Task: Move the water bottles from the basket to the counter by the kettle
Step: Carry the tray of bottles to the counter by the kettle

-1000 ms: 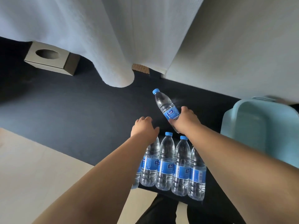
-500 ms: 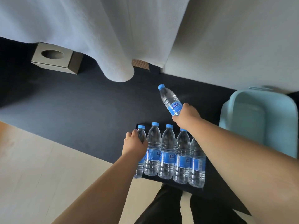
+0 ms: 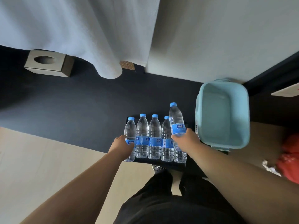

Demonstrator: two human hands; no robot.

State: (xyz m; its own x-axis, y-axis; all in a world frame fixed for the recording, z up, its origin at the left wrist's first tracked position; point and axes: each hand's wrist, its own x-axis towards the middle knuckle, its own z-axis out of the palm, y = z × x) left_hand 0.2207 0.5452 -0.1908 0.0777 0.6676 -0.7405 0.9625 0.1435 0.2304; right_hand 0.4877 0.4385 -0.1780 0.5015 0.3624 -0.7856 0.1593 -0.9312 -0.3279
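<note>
Several clear water bottles (image 3: 154, 136) with blue caps and blue labels stand in a row on a black surface (image 3: 161, 164). My left hand (image 3: 120, 145) wraps around the leftmost bottle (image 3: 130, 130) of the row. My right hand (image 3: 188, 140) holds another bottle (image 3: 176, 120) nearly upright by its lower half, just above the row's right end. A light blue plastic basket (image 3: 222, 113) sits right of the bottles; its inside looks empty. No kettle is in view.
A grey tissue box (image 3: 48, 63) lies on the dark floor at the far left. A white curtain (image 3: 77, 29) hangs behind, beside a pale wall. Something red (image 3: 289, 157) sits at the right edge. My dark trousers fill the bottom middle.
My right hand brought its bottle from a tilted hold behind the row down to upright at the row's right end. My left hand slid from the caps down onto the leftmost bottle.
</note>
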